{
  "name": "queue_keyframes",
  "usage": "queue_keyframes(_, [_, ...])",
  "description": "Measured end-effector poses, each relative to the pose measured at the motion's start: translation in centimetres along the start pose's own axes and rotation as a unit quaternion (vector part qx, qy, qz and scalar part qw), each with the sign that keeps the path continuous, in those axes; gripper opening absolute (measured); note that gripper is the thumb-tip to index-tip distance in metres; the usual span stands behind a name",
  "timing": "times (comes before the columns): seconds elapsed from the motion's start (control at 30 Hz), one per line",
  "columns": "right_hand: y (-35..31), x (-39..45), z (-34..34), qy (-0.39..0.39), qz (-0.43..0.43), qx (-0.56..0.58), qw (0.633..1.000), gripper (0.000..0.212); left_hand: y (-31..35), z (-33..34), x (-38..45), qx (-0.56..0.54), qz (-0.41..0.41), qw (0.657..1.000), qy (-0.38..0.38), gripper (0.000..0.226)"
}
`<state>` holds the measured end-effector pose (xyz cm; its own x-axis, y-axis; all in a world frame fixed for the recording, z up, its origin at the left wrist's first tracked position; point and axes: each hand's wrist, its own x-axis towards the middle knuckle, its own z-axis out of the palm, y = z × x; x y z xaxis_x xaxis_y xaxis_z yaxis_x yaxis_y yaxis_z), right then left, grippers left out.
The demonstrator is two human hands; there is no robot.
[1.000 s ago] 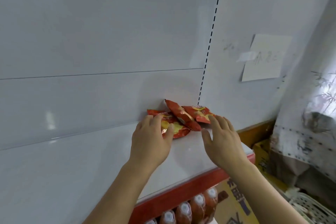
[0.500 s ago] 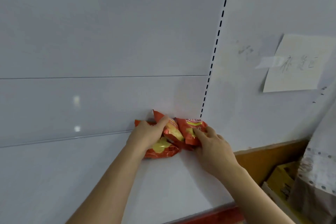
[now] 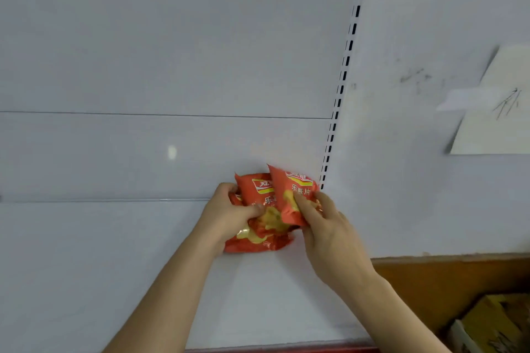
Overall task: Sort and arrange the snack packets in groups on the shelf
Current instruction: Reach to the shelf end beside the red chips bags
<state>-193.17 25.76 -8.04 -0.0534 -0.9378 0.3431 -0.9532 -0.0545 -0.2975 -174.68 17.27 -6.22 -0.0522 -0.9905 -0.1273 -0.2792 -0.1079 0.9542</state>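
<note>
1. Head camera view, looking down at a white shelf [image 3: 86, 281] with a red front edge [image 3: 286, 349] at 6 o'clock.
2. Three red crisp packets [image 3: 259, 233] with yellow crisp pictures sit bunched at the centre of the view, at the back of the shelf against the white back panel [image 3: 172, 37].
3. Left hand [image 3: 226, 216], reaching in from 7 o'clock, is closed on the left packet [image 3: 252, 189], thumb pressed across its front.
4. Right hand [image 3: 327, 233], reaching in from 5 o'clock, grips the right packet [image 3: 289, 195], which stands upright and overlaps the left packet.
5. A third packet [image 3: 258, 243] lies flat beneath both.
6. A slotted upright strip [image 3: 345, 66] runs from 12 o'clock down to just right of the packets.
7. A taped paper note [image 3: 493, 112] hangs at 3 o'clock.
8. A yellow carton [image 3: 493, 321] sits at 4 o'clock, below a brown ledge [image 3: 447, 275].
</note>
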Motion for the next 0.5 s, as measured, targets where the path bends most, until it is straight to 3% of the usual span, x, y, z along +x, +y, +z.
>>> queue_keyframes(0.17, [0.5,-0.3,0.0,-0.037,-0.061,0.029,0.997,0.06,0.6,-0.3,-0.2,-0.113,-0.038,0.992,-0.045,0.06])
queue_keyframes(0.27, [-0.3,-0.7,-0.6,-0.043,-0.107,0.058,0.992,0.066,0.8,-0.3,-1.0,-0.149,-0.028,0.986,-0.068,0.077])
queue_keyframes(0.4, [-2.7,-1.2,-1.2,0.038,-0.153,0.145,0.977,0.044,0.5,-1.1,-2.9,-0.139,0.036,0.99,-0.014,0.072])
queue_keyframes(0.5, [-5.2,-1.0,-1.6,0.112,-0.09,0.243,0.959,0.038,0.3,-2.9,-4.5,-0.147,0.068,0.987,0.014,0.043])
